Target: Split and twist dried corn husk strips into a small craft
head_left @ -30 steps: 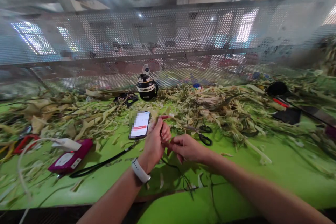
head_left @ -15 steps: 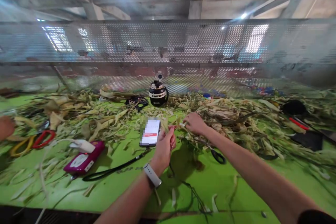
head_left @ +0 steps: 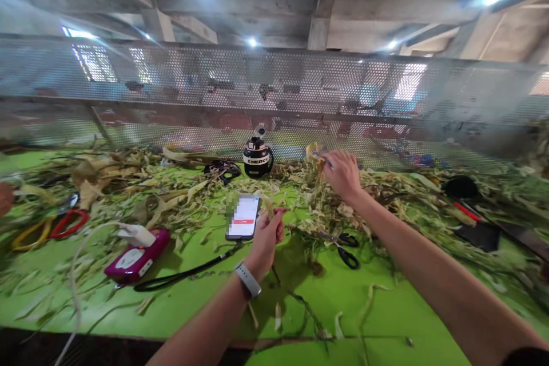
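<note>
My left hand (head_left: 269, 233), with a pale watch band (head_left: 247, 280) on its wrist, is closed on a small strip of pale husk (head_left: 269, 203) beside the phone (head_left: 243, 217). Raised above the pile of dry husks, my right hand (head_left: 342, 171) is closed on a yellowish bunch of husk (head_left: 316, 154). Black-handled scissors (head_left: 345, 249) lie below my right forearm, their blades partly among the scraps. A black strap (head_left: 189, 271) runs from the phone across the green table.
A purple power bank (head_left: 139, 257) with a white plug and cable sits left. Red-handled scissors (head_left: 71, 224) lie beyond it. A black ENERGY bottle (head_left: 257, 159) stands before the perforated screen (head_left: 274, 86). Part of another person's hand (head_left: 6, 199) shows at the left edge.
My right hand has risen away from my left, now with the yellowish husk bunch in it. More of the black scissors shows. My left hand stays nearly in place, and the view has shifted slightly.
</note>
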Motion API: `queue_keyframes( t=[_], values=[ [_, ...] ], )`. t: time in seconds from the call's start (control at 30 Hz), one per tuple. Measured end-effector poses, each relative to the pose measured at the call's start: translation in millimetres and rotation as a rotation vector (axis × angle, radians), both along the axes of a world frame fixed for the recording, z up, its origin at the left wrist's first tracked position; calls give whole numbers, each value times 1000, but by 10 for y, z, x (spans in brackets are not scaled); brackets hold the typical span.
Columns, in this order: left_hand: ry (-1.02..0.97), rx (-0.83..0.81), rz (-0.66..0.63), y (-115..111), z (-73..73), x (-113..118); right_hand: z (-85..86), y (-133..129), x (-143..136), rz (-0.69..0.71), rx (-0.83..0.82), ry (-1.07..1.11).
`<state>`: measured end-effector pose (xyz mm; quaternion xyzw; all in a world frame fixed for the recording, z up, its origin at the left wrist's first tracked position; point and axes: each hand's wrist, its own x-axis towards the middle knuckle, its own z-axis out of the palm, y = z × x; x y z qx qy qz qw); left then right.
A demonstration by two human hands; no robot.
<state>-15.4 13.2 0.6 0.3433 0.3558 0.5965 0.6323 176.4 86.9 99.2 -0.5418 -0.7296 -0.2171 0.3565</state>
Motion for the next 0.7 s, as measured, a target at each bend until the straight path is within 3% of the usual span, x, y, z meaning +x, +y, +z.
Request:
queue_keyframes(
  t=[0.17, 0.27, 0.33, 0.4, 0.57, 0.7],
  values=[
    [-35, -25, 19, 60, -50, -28, 538, 105, 124, 19, 76, 274],
    [-15, -30, 19, 72, -18, -28, 695, 108, 121, 70, 75, 114],
    [12, -12, 4, 50, 76, -16, 686, 75, 58, 147, -32, -120],
    [54, 34, -22, 22, 226, 19, 605, 23, -51, 182, -128, -224],
    [111, 165, -127, 77, 593, 252, 382, -96, -331, 226, -164, -178],
    [135, 170, -78, 246, 572, 385, 445, -25, -200, 173, -83, 10]
  ],
)
